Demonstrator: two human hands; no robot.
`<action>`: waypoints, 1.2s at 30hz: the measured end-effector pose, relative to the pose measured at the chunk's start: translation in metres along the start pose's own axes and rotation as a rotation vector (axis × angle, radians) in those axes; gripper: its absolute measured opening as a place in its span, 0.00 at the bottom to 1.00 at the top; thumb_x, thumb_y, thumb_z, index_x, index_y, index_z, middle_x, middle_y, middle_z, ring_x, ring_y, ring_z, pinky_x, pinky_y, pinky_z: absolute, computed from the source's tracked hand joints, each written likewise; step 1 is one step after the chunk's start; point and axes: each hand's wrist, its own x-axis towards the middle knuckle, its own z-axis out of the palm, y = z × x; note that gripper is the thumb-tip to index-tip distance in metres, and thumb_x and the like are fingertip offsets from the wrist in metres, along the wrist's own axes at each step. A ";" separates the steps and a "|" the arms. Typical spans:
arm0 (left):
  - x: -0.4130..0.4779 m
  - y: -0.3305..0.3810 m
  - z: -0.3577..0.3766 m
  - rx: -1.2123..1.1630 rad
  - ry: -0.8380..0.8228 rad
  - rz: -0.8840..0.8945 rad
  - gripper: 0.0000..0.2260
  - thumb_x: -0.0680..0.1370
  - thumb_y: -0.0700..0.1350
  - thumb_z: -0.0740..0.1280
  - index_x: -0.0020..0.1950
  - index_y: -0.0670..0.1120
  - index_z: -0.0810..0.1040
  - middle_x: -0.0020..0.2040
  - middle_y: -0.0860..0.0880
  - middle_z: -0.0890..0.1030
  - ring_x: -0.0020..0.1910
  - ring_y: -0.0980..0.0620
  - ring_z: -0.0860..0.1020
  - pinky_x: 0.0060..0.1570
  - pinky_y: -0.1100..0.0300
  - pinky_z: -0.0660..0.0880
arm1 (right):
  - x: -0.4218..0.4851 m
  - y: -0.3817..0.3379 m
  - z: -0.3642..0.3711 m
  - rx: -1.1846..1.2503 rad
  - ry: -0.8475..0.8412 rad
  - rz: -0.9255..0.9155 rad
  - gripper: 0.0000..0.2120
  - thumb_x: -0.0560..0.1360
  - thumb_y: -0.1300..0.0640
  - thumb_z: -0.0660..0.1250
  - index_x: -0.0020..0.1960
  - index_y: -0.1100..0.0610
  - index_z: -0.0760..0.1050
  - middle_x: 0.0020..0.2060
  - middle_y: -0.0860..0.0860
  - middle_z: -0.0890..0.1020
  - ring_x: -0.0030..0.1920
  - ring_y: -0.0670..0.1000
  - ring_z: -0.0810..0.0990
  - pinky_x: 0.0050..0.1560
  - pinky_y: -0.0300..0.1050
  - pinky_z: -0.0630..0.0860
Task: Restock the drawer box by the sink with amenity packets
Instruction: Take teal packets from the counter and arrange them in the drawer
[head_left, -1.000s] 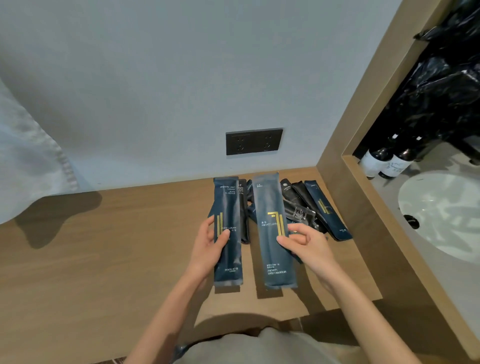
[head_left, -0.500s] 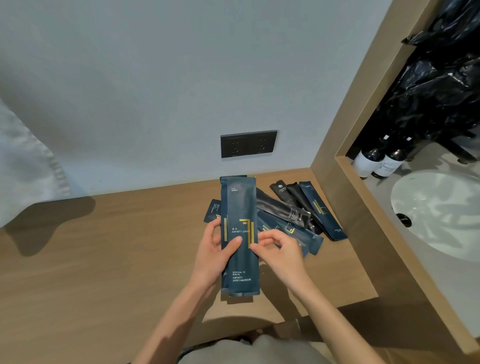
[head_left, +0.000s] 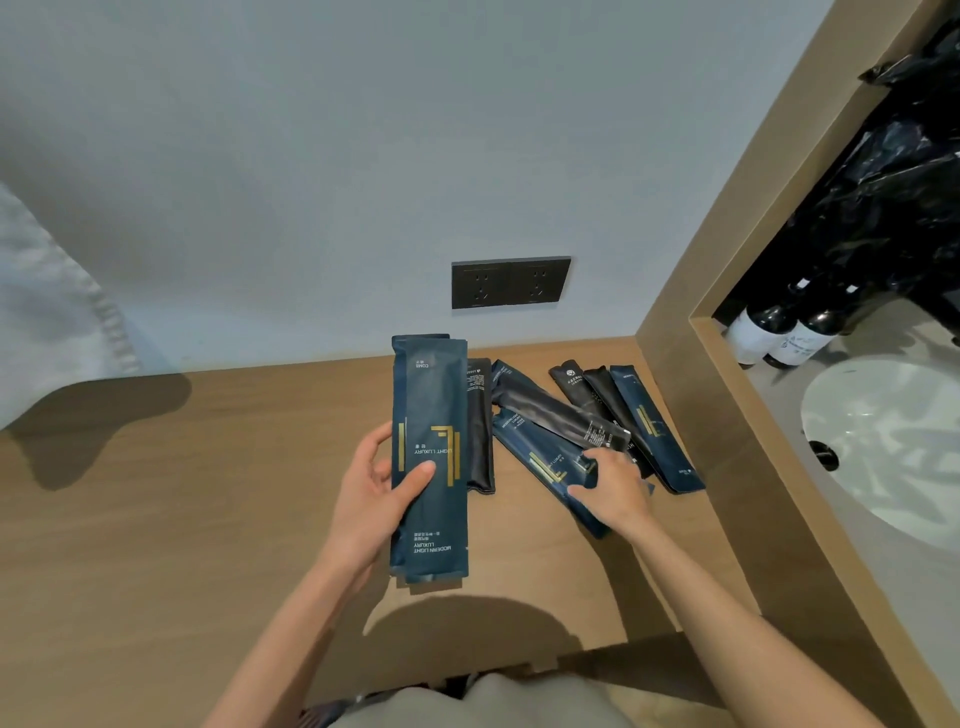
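My left hand (head_left: 376, 491) grips a stack of long dark blue amenity packets (head_left: 430, 405) with gold marks, held upright above the wooden counter (head_left: 156, 519). My right hand (head_left: 610, 491) reaches to the right and its fingers pinch another blue packet (head_left: 535, 447) lying slanted on the counter. Several more packets, blue and black (head_left: 613, 410), lie in a loose pile behind it near the wall. No drawer box is in view.
A black double socket (head_left: 511, 282) sits on the wall above the pile. A wooden partition (head_left: 675, 332) stands to the right, with a white sink (head_left: 893, 447), two dark bottles (head_left: 779, 332) and black plastic bags (head_left: 893, 197) beyond it. White cloth (head_left: 47, 317) hangs at the left.
Both hands brought two blue packets together into one stack in my left hand. My right hand then let go of the stack and moved right onto a packet in the pile.
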 end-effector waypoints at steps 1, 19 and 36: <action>0.001 0.001 -0.001 -0.001 0.002 0.001 0.21 0.75 0.35 0.68 0.65 0.51 0.70 0.49 0.47 0.85 0.44 0.52 0.84 0.37 0.62 0.80 | 0.003 0.000 0.003 -0.044 -0.002 0.014 0.29 0.72 0.45 0.70 0.70 0.52 0.67 0.69 0.54 0.69 0.69 0.57 0.66 0.65 0.55 0.68; 0.002 0.002 -0.014 0.008 -0.022 -0.038 0.21 0.75 0.36 0.69 0.64 0.53 0.69 0.50 0.48 0.85 0.46 0.51 0.84 0.39 0.60 0.81 | -0.012 -0.005 0.030 0.052 -0.008 0.159 0.35 0.64 0.44 0.76 0.65 0.51 0.66 0.63 0.55 0.72 0.67 0.58 0.65 0.63 0.54 0.67; -0.005 0.000 -0.029 0.017 -0.049 -0.047 0.22 0.75 0.37 0.69 0.67 0.49 0.69 0.52 0.45 0.85 0.48 0.48 0.84 0.46 0.52 0.81 | -0.040 -0.037 0.002 0.506 -0.164 0.153 0.10 0.73 0.55 0.72 0.45 0.53 0.70 0.50 0.55 0.80 0.48 0.52 0.78 0.46 0.46 0.74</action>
